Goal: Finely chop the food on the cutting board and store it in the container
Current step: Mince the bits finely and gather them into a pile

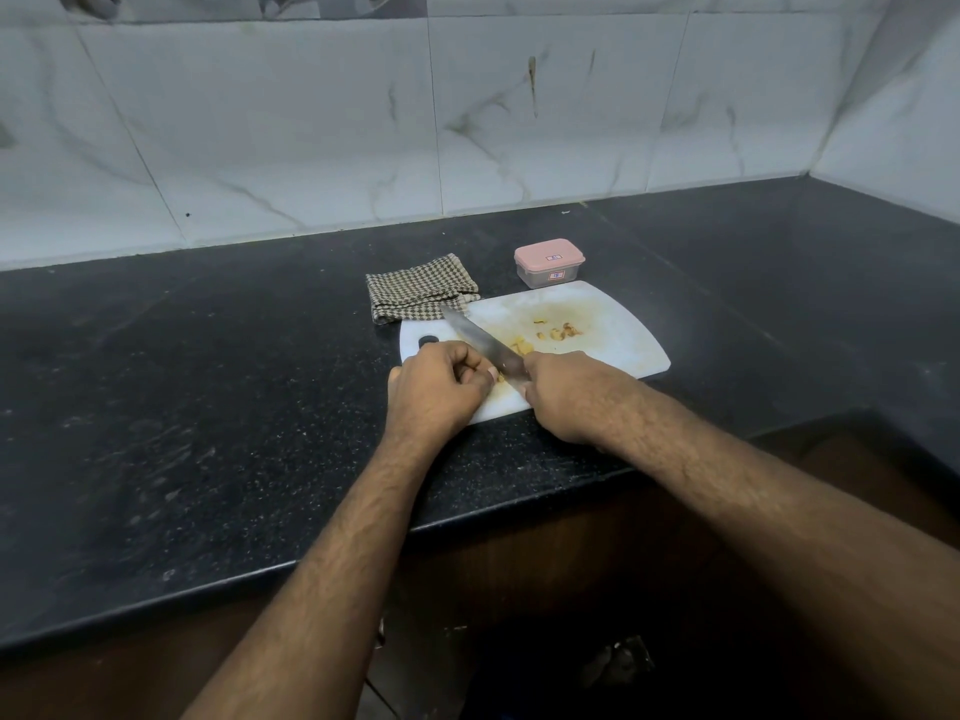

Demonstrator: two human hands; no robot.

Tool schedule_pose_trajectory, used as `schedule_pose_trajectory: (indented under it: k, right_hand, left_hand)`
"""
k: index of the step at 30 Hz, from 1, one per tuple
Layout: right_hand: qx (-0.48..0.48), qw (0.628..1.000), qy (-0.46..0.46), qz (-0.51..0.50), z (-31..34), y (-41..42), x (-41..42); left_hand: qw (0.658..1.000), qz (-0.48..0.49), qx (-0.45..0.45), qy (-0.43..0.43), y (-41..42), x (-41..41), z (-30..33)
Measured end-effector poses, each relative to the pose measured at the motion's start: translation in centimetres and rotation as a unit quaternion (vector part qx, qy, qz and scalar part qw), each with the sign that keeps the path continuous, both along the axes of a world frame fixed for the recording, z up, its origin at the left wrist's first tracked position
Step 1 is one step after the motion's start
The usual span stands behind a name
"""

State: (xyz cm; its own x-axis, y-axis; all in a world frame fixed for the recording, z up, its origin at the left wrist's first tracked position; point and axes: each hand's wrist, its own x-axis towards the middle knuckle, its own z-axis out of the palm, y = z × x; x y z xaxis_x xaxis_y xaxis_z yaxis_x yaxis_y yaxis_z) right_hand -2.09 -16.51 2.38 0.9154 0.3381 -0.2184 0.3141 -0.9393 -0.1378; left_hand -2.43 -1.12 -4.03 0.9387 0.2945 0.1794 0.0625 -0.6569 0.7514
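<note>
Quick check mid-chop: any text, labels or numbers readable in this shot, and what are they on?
Nothing can be read.
Sticker on the pink lid of the container: too small and blurred.
Sticker on the container's clear side: also blurred.
Knife, cutting board, checked cloth: no text visible.
</note>
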Motion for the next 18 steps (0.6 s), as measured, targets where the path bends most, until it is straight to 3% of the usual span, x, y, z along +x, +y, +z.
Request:
schedule_pose_trajectory:
  k: [18]
  right_hand:
    - [-0.022, 0.999, 0.003, 0.029, 0.19, -0.05, 0.15]
  left_hand:
    - [1.0, 0.015, -0.016, 0.011, -0.06, 0.2, 0.03]
